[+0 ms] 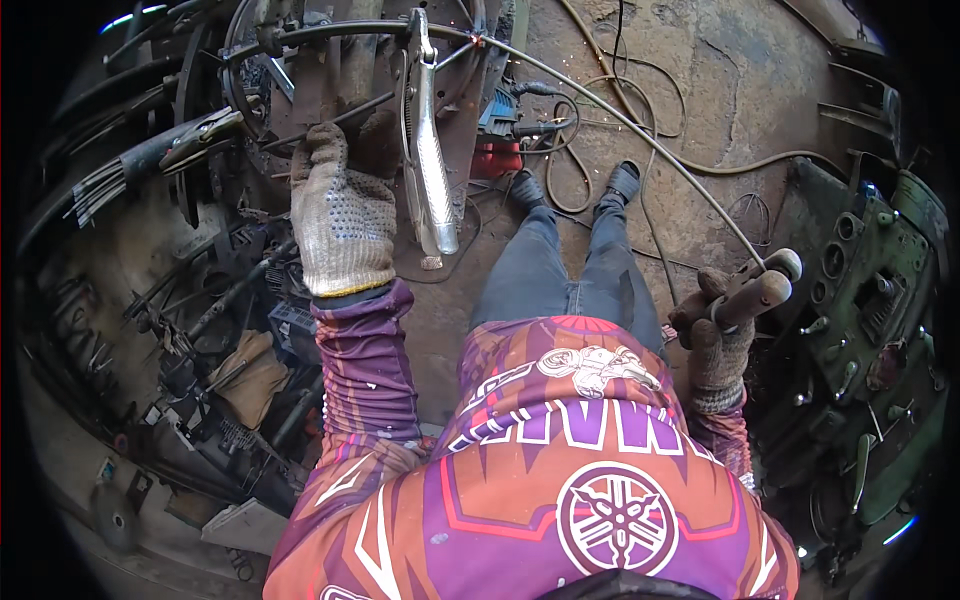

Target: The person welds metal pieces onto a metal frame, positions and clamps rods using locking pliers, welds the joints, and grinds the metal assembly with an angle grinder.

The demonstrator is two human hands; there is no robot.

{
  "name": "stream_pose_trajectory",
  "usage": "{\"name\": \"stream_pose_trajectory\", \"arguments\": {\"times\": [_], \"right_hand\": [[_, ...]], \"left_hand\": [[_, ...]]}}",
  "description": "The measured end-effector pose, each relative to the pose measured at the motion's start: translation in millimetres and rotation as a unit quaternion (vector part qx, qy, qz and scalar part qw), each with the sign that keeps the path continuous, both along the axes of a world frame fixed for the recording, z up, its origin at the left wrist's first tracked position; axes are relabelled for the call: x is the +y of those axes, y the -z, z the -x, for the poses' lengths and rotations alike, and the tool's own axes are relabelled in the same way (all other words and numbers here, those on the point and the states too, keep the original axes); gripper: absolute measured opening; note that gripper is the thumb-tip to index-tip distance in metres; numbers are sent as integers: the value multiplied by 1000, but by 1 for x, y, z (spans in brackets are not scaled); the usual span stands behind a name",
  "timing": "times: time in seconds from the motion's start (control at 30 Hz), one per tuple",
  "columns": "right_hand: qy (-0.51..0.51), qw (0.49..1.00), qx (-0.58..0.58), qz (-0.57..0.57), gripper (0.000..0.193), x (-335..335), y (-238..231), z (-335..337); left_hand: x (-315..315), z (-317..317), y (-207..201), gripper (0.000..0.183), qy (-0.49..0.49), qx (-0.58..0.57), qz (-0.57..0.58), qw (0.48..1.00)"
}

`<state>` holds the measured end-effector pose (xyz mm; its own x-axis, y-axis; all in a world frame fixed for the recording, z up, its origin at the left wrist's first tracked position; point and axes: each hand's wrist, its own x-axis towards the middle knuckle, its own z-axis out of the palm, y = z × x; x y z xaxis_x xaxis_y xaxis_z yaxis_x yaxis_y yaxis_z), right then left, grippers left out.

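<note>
My right hand (712, 330), in a knitted work glove, is closed around a welding electrode holder (752, 300) at the right. From its jaws a long thin welding electrode (625, 127) runs up and left to a bright spot on a metal frame (355, 27) of rings and bars. Small orange sparks fly there. My left hand (345, 215), in a dotted glove, is closed at a thin metal bar (370, 106) of the frame; its fingertips are partly in shadow. Silver locking pliers (430, 160) hang clamped on the frame, right of my left hand.
A blue machine (497, 112) with plugged cables stands beyond the frame, near a red object (495, 160). Cables and a hose (740, 168) cross the floor near my feet. A green machine with levers (870, 300) stands right. Metal scrap and a brown cloth (250, 375) lie left.
</note>
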<state>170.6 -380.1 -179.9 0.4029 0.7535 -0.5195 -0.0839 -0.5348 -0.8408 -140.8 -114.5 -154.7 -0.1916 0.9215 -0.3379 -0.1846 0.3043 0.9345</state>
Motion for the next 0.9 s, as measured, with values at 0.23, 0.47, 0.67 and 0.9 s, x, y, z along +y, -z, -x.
{"name": "stream_pose_trajectory", "arguments": {"times": [0.23, 0.47, 0.67, 0.9], "right_hand": [[-9, 1000, 29, 9, 56, 2, -6, -3], [-5, 1000, -1, 0, 87, 0, 0, 3], [0, 1000, 12, -14, 86, 3, -1, 6], [0, 999, 8, -34, 88, 0, 2, 7]], "left_hand": [[1, 6, 1, 30, 167, 493, -122, 845], [2, 0, -5, 28, -14, -35, 29, 999], [3, 1, -3, 28, -22, -36, 22, 999], [2, -13, -18, 22, -110, 63, 114, 985]]}}
